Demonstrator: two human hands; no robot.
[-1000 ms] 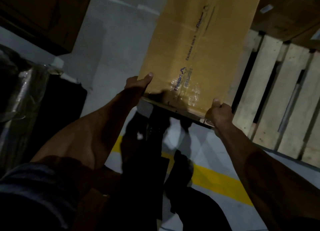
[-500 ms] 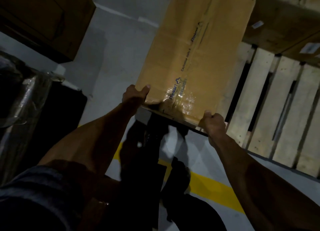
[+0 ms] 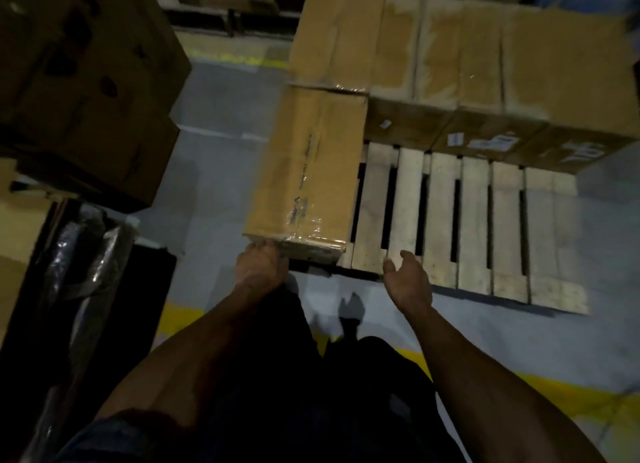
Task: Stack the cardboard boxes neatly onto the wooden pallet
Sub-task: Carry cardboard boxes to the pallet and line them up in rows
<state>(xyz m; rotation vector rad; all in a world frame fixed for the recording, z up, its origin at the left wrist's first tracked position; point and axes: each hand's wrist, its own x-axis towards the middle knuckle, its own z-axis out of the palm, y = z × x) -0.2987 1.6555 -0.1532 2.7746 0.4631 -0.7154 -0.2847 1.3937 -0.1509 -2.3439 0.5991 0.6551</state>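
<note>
Resting now on the left edge of the pallet (image 3: pixel 441 220), the box (image 3: pixel 311 171) has left your grip; your left hand (image 3: pixel 261 266) touches its near corner, your right hand (image 3: pixel 408 279) hangs spread, released.

A grey floor (image 3: pixel 221 123) carries a yellow line (image 3: pixel 519 390), with plastic-wrapped dark goods (image 3: pixel 79 261) at near left.

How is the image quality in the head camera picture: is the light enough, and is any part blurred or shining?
Head view: the light is dim, and the person's legs are nearly black. The stacked boxes at the far side look smeared by motion blur. Glare shines on the clear tape of the near cardboard box and on the plastic wrap at left. The pallet slats stay readable. Wide-angle distortion bends the edges.
</note>
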